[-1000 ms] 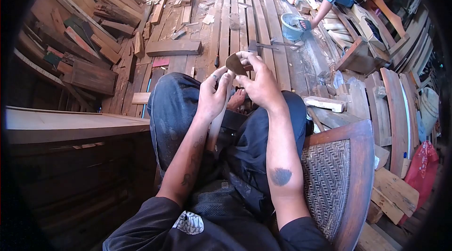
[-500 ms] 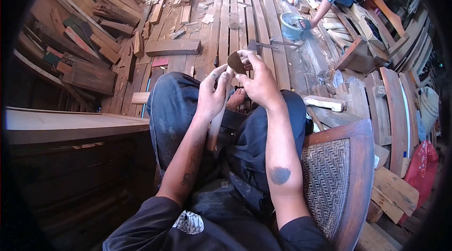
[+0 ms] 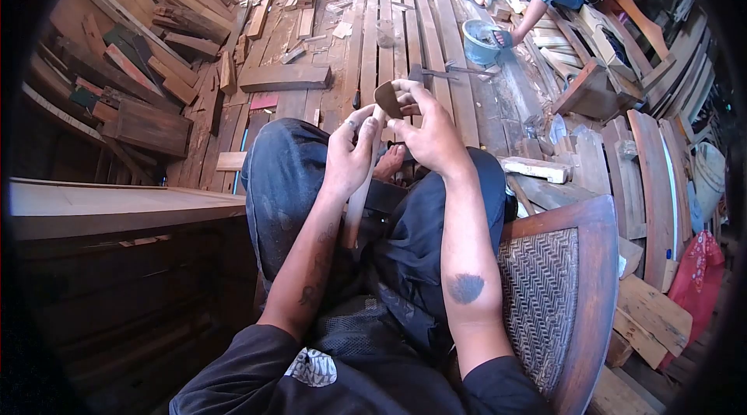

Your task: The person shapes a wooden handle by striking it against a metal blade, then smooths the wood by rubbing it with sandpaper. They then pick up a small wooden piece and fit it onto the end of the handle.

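Observation:
My left hand is wrapped round a pale wooden stick, which runs from my lap up to between my hands. At the stick's upper end, my right hand pinches a thin brown piece, probably sandpaper, though its surface is too small to tell for certain. The brown piece touches or lies very close to the stick's tip. Both hands are above my knees, with a bare foot partly showing below them.
A thick wooden block and a hammer lie on the plank floor. Further off, a person sits beside a bucket. A woven chair stands at my right, a pale board at my left.
The brown piece and the fingers of my right hand have shifted very slightly up and left. My left hand keeps its hold on the stick.

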Tool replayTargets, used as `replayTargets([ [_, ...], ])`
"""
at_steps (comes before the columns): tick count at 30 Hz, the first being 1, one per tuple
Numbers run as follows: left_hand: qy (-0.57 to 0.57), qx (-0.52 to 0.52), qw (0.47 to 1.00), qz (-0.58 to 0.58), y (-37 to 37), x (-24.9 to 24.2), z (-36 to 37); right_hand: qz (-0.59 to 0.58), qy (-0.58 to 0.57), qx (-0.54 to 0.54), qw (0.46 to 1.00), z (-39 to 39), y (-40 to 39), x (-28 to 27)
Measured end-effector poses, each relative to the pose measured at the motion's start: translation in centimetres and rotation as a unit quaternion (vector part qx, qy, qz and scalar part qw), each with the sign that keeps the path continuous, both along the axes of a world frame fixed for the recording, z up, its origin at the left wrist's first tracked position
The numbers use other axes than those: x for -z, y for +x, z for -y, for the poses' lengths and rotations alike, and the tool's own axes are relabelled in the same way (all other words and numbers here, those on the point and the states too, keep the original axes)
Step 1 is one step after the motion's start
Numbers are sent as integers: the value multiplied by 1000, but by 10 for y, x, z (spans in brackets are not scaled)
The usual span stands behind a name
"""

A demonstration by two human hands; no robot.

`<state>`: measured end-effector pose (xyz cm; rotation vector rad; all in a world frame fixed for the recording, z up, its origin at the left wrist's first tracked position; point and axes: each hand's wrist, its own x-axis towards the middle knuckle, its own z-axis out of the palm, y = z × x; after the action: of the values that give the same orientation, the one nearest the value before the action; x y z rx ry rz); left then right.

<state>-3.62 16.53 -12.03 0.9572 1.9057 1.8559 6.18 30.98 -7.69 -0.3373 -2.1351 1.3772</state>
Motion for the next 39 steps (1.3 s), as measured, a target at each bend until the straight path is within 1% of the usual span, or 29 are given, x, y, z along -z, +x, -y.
replayTargets([
  [3,-1,-7,1000,-23,-5,10,-3,16,-5,-32,999,2,6,-6],
  [4,8,-3,1000,-13,-4,10,-3,34,-17,-73,997,0,8,-5],
  [5,16,0,1000,-3,-4,10,-3,26,-14,-66,997,-2,8,-3],
  [6,24,4,1000,8,-3,9,-1,16,-12,-58,998,-4,7,-3],
  [7,17,6,1000,-9,-3,10,-1,6,-8,-51,999,-7,6,-3],
  [8,12,8,1000,-26,-3,11,-3,-1,44,40,998,-9,4,-1],
  [9,7,11,999,-43,-2,9,-4,-18,18,87,996,-12,1,2],
  [11,12,14,999,-30,0,6,-4,-42,-11,80,996,-22,4,6],
  [12,14,15,1000,-23,0,5,-3,-40,-14,29,999,-21,7,3],
  [14,0,11,999,-46,-3,10,-2,-35,-23,-74,996,-16,14,-3],
  [15,-8,11,998,-58,-3,8,-2,-9,-22,-63,998,-13,13,-4],
  [17,8,20,999,-46,-1,4,-2,43,-16,-40,998,-11,10,-6],
  [18,16,25,999,-39,0,2,-3,40,54,64,996,-14,8,0],
  [19,16,22,999,-36,0,2,-3,36,17,101,994,-18,4,3],
  [21,16,19,999,-29,0,4,-4,-29,10,68,997,-25,9,0],
  [24,9,9,1000,-24,0,4,-3,-58,-77,-77,992,-12,12,-4],
  [25,6,5,1000,-19,0,4,-2,26,-90,-99,991,-7,15,-12],
  [27,8,-1,1000,0,1,1,-3,51,-32,-40,997,-14,8,-5],
  [30,36,27,999,-5,2,1,-4,-35,-17,22,999,-19,9,-7],
  [33,25,7,999,-45,3,1,-5,-82,-12,-75,994,-16,7,-1],
  [34,18,9,999,-28,4,0,-3,-12,-4,-67,998,-14,9,0],
  [36,7,16,1000,3,5,-6,-1,-4,-22,-20,1000,-14,9,-5],
  [38,3,11,1000,4,7,-8,-1,4,-40,27,999,-14,8,-9],
  [39,0,8,1000,4,6,-8,-1,-25,-31,5,999,-14,8,-9],
])
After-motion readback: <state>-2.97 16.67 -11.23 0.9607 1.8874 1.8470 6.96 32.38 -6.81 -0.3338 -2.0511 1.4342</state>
